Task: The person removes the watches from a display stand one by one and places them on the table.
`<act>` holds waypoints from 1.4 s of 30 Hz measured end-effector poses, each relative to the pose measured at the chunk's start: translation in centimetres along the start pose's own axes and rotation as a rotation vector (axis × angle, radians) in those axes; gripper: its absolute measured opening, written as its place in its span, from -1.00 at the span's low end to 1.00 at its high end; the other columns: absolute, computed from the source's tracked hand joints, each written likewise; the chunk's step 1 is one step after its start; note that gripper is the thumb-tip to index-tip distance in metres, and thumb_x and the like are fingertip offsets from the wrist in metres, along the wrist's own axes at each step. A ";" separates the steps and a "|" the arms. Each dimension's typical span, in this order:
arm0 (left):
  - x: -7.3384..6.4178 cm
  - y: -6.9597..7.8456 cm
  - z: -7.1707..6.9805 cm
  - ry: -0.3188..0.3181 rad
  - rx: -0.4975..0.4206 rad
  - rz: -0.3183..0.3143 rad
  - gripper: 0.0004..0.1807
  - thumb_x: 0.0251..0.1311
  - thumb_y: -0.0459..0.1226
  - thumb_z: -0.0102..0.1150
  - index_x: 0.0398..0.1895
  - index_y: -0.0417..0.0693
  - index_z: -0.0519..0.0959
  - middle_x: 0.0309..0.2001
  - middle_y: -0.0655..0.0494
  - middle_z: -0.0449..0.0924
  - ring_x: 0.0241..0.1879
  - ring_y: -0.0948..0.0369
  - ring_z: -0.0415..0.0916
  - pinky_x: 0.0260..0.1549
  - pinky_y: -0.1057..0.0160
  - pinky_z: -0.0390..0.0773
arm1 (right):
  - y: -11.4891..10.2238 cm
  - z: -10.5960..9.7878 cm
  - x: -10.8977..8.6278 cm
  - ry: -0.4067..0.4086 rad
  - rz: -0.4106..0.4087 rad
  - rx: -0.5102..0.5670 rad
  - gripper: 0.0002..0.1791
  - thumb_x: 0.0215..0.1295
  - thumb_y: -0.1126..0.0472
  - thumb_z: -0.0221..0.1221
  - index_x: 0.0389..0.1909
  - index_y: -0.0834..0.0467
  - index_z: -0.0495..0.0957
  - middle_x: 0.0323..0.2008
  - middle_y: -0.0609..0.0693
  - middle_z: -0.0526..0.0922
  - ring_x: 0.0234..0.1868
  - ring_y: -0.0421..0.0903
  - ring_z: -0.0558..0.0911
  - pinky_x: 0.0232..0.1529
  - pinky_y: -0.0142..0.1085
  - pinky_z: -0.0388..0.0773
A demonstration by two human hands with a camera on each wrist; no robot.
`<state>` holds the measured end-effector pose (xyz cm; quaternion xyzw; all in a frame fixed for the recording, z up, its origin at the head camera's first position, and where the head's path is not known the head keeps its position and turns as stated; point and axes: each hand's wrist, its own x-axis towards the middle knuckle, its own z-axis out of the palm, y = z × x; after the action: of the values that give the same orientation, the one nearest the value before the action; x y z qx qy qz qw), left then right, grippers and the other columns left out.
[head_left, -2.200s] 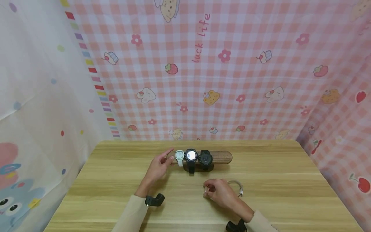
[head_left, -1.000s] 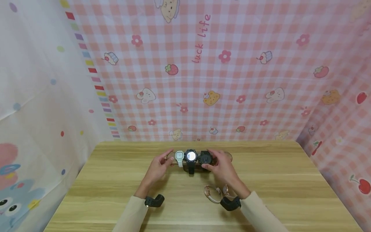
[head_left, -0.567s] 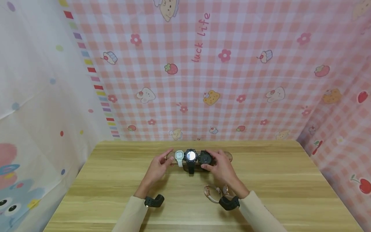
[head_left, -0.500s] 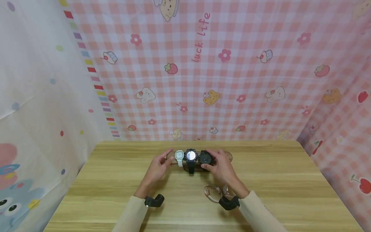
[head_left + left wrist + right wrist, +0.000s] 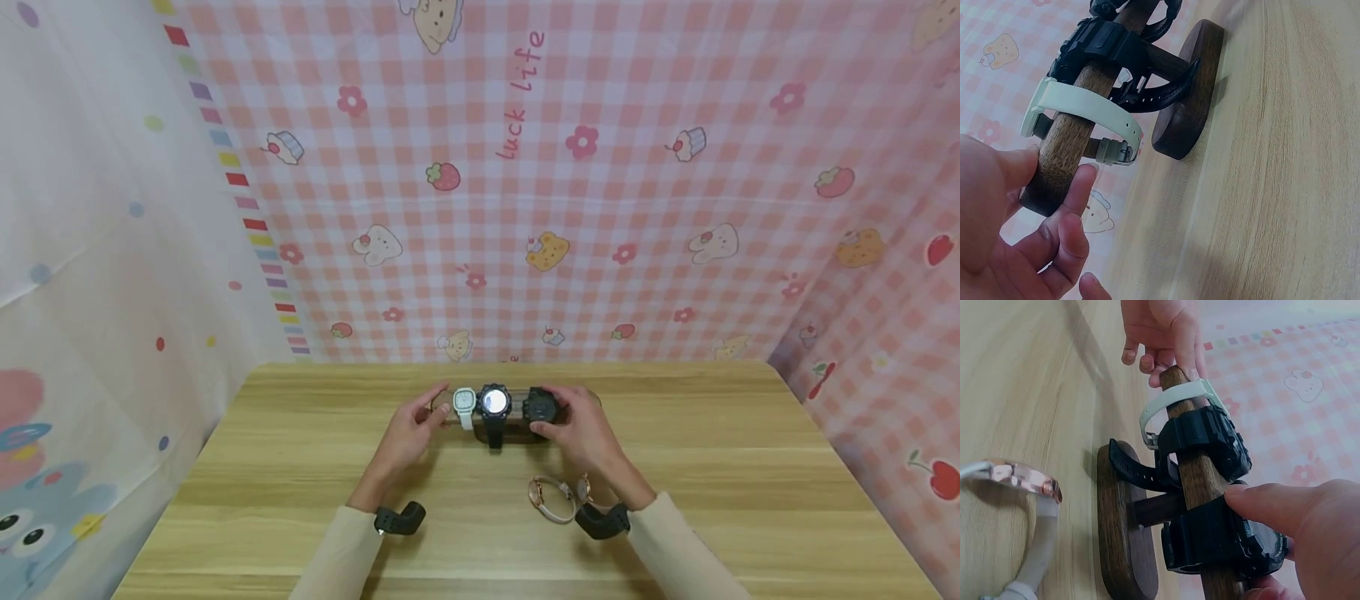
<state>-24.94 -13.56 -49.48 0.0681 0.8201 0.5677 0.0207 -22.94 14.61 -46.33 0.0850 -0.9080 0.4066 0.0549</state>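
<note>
A dark wooden watch stand has three watches strapped round its bar. My left hand pinches the bar's left end between thumb and fingers. Closest to it is a pale mint watch; beside that hangs a black watch with a bright dial. My right hand grips the other black watch on the right half of the bar, thumb at the case edge. In the right wrist view, bare wood shows between the two black watches. The right hand covers most of the bar's right end.
Two watches with rose-gold cases and pale straps lie on the wooden table: one watch in front of the stand, the other watch partly under the right wrist. A checked cloth hangs behind the table.
My right hand has left a rose-gold watch on the table and gone up to the stand. Just now it has shifted the right black watch slightly rightward along the bar. The left hand stays put.
</note>
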 end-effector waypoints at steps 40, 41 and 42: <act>-0.2 0.1 -0.2 -0.022 -0.024 -0.014 -0.52 0.44 -0.19 0.08 0.41 0.18 0.40 -0.28 -0.21 0.65 -0.22 -0.09 0.61 -0.62 0.34 0.30 | 4.4 -4.2 -0.8 0.018 0.054 0.063 -0.31 0.09 0.13 0.46 0.27 0.11 0.48 -0.27 0.10 0.57 -0.51 -0.19 0.43 -0.54 -0.38 0.36; -0.1 0.1 -0.2 -0.020 -0.021 -0.014 -0.51 0.44 -0.19 0.08 0.41 0.18 0.40 -0.28 -0.20 0.66 -0.22 -0.09 0.61 -0.62 0.33 0.30 | 4.5 -4.3 -0.8 0.018 0.054 0.067 -0.31 0.09 0.13 0.46 0.27 0.11 0.48 -0.27 0.10 0.57 -0.51 -0.19 0.43 -0.54 -0.38 0.36; -0.1 0.1 -0.2 -0.019 -0.019 -0.014 -0.51 0.44 -0.19 0.08 0.41 0.18 0.40 -0.28 -0.19 0.66 -0.23 -0.08 0.61 -0.62 0.33 0.30 | 4.6 -4.4 -0.8 0.016 0.052 0.068 -0.32 0.10 0.13 0.46 0.27 0.11 0.48 -0.26 0.10 0.57 -0.51 -0.19 0.43 -0.54 -0.38 0.36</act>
<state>-24.83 -13.74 -49.34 0.0674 0.8149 0.5748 0.0332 -22.90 21.02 -46.87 0.0601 -0.8951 0.4392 0.0485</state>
